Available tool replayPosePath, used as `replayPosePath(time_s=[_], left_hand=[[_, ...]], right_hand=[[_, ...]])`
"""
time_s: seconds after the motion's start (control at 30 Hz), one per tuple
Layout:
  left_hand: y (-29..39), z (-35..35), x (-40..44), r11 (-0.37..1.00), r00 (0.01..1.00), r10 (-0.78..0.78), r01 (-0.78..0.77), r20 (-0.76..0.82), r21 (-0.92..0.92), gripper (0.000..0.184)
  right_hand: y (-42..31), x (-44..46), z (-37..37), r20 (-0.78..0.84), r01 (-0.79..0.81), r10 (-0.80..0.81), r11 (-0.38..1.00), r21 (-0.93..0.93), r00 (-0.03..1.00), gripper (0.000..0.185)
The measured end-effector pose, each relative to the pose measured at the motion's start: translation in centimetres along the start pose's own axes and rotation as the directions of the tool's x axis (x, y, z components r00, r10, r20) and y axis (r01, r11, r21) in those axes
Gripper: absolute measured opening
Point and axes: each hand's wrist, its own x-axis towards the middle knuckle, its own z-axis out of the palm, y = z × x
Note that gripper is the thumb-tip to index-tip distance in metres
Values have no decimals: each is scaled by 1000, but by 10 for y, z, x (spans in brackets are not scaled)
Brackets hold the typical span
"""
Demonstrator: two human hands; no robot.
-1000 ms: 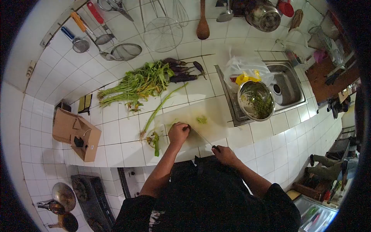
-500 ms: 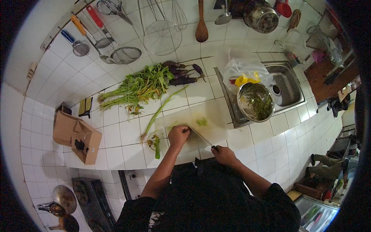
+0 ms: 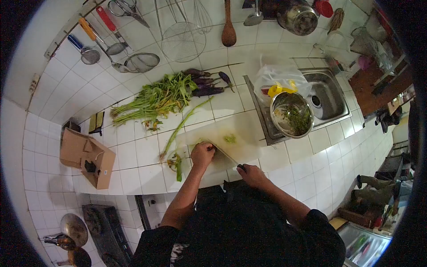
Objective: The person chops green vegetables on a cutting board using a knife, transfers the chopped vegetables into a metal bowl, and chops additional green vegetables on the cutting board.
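Note:
My right hand (image 3: 254,175) is wrapped round the dark handle of a kitchen knife (image 3: 227,156). Its blade slants up and left across a pale cutting board (image 3: 249,129), with the tip beside my left hand (image 3: 203,155). The left fingers are curled closed over the board; what they grip, if anything, is hidden. A small heap of chopped green pieces (image 3: 230,139) lies on the board beyond the blade. Left of the board lies a long green stalk (image 3: 187,119), with trimmed leaf scraps (image 3: 178,167) below it.
Leafy greens (image 3: 153,100) and purple eggplants (image 3: 208,83) lie along the back. A steel bowl (image 3: 278,126) with chopped greens stands at the sink (image 3: 333,104), by a plastic bag (image 3: 284,76). A cardboard box (image 3: 104,167) sits at left. Utensils hang on the wall.
The view has shifted slightly. The knife and my right hand have moved a little relative to the board; my left hand stays closed in nearly the same place.

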Motion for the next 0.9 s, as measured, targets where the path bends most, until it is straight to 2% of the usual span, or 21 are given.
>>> replayPosePath(time_s=[0.07, 0.13, 0.2, 0.27, 0.47, 0.63, 0.77, 0.83, 0.9], left_hand=[[3, -3, 2, 1000, 1000, -11, 11, 13, 16, 16], [5, -3, 2, 995, 995, -96, 98, 38, -34, 16], [5, -5, 1, 993, 994, -97, 99, 43, -56, 16], [5, -5, -1, 991, 993, -105, 108, 48, -79, 16], [-7, 3, -1, 996, 997, -76, 78, 32, -40, 18], [-12, 5, 0, 995, 999, -21, 23, 24, -101, 18], [-9, 3, 1, 997, 999, 31, -32, -16, -76, 18], [-2, -5, 2, 999, 996, -32, 34, 88, -22, 22], [4, -10, 1, 997, 994, -68, 71, 83, -31, 22]], right_hand=[[0, 3, -3, 14, -12, 13, 1000, -29, 1000, 49], [-5, 2, -6, 28, -24, 25, 998, -56, 999, 50], [-6, -3, -9, 24, -101, 102, 994, -31, 995, 50], [-3, -6, -10, 37, -103, 104, 995, -15, 994, 51], [-9, -11, -14, 91, -95, 95, 995, -7, 991, 52], [-4, -6, -12, 105, -59, 61, 998, -23, 993, 52], [3, 3, -3, 37, 5, -6, 1000, 30, 999, 50], [1, 8, -5, 17, 27, -28, 999, 28, 999, 49], [-3, 11, -8, 47, -35, 36, 999, -27, 998, 48]])
